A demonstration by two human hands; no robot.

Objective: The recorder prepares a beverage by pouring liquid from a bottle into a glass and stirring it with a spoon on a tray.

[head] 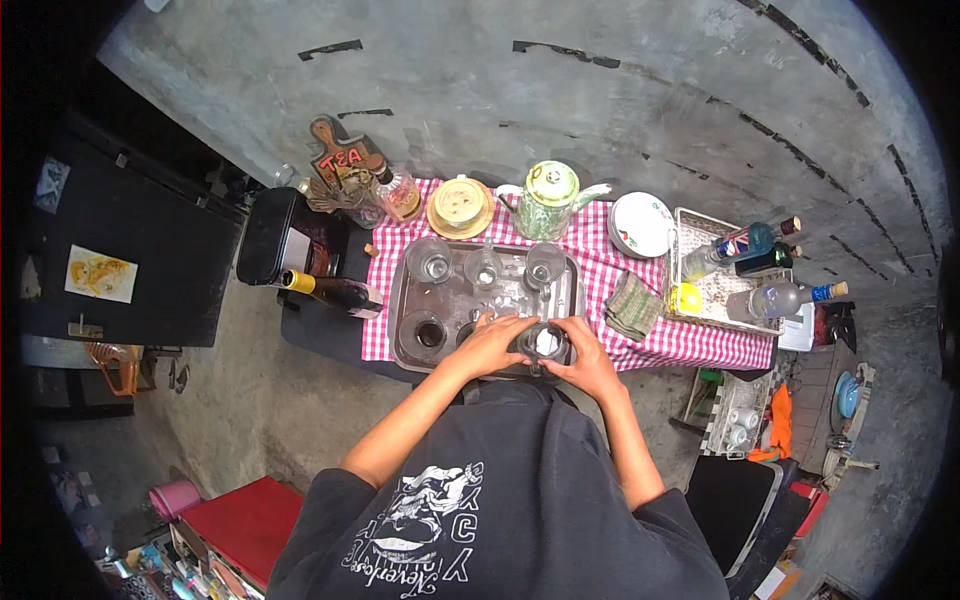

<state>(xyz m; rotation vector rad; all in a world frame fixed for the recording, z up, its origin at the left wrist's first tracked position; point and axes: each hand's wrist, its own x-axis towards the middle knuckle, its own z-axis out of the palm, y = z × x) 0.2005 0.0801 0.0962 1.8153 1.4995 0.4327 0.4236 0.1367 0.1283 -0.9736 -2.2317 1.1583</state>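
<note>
Both hands are around a clear glass mug (546, 341) at the near right of a brown serving tray (517, 292). My left hand (499, 343) is against its left side, and my right hand (583, 351) wraps the right side. Something white shows inside the mug; I cannot tell whether it is content or glare. Along the tray's far side stand a left glass (430, 260), a middle glass (484, 268) and a right glass (544, 265). A glass with a dark bottom or contents (423, 334) is at the near left. My left hand partly covers another glass (466, 331).
Behind the tray are a green enamel teapot (551, 202) and a lidded yellow cup (459, 204). To the right lie stacked bowls (641, 225), a folded cloth (634, 306) and a basket (724, 319) of bottles. A dark bottle (337, 292) leans in at left.
</note>
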